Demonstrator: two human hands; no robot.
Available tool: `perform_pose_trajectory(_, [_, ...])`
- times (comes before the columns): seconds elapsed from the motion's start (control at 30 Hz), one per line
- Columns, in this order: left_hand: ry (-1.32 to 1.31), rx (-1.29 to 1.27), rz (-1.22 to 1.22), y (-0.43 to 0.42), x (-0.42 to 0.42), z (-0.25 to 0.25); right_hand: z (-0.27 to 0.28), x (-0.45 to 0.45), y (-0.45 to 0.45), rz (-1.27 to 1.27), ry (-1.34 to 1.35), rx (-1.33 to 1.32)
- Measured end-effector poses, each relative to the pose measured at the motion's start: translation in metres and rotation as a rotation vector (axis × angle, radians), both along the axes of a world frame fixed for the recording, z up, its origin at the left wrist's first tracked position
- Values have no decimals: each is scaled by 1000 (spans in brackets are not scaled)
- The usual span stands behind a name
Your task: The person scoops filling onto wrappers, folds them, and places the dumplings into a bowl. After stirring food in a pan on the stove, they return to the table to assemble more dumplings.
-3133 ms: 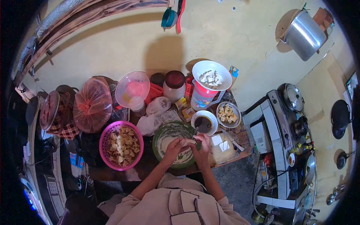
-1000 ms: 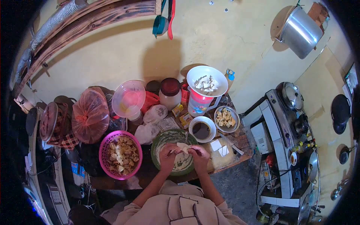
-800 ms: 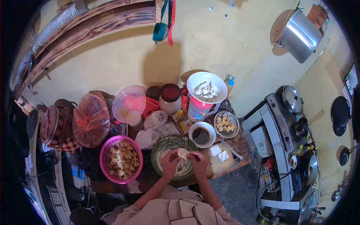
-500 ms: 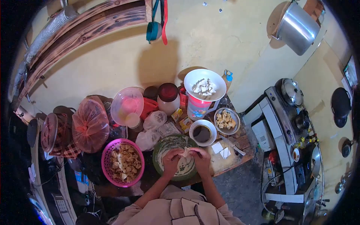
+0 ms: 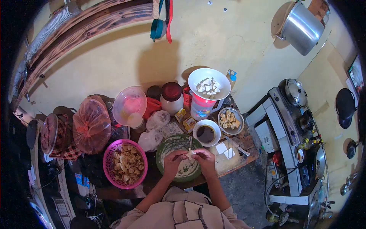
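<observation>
Pinched between the fingertips of both my left hand (image 5: 173, 162) and my right hand (image 5: 205, 160) is a small pale piece with pointed corners (image 5: 189, 154); its exact kind I cannot make out. Below it sits a green bowl (image 5: 163, 147) smeared with a whitish paste flecked with green. A spoon handle stands up inside it. Right of my hands, white square pieces (image 5: 225, 150) lie on a cutting board (image 5: 225, 166) beside a knife (image 5: 243, 151). To the left is a pink basket (image 5: 107, 176) full of browned, folded-looking pieces (image 5: 127, 164).
A bowl of dark liquid (image 5: 206, 134) stands behind the board, near a metal dish of light-brown pieces (image 5: 230, 119). A white bowl (image 5: 192, 86) of white pieces rests on a tall container (image 5: 201, 108). A tied red plastic bag (image 5: 91, 126) is at left; a stove (image 5: 291, 110) is at right.
Both hands stay together over the green bowl, still pinching the piece, which now looks more spread out into points. The view has shifted slightly.
</observation>
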State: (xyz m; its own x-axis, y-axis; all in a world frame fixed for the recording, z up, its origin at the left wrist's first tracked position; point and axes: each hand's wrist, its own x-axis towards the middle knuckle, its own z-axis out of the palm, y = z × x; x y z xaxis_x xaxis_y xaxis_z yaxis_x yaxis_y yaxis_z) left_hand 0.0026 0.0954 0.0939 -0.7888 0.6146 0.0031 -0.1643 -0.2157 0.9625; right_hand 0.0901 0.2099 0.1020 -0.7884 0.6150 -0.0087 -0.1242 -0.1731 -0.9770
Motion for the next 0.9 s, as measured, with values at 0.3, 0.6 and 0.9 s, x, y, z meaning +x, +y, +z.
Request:
perform_pose_trajectory(0.3, [163,-49,1,-2,4,3,6,6,-5,38,48,-6])
perform_pose_trajectory(0.6, [81,35,-6,3,10,-3,10,10,-4,48,65,-9])
perform_pose_trajectory(0.9, [305,-92,-14,0,8,4,8,12,8,184,-61,105])
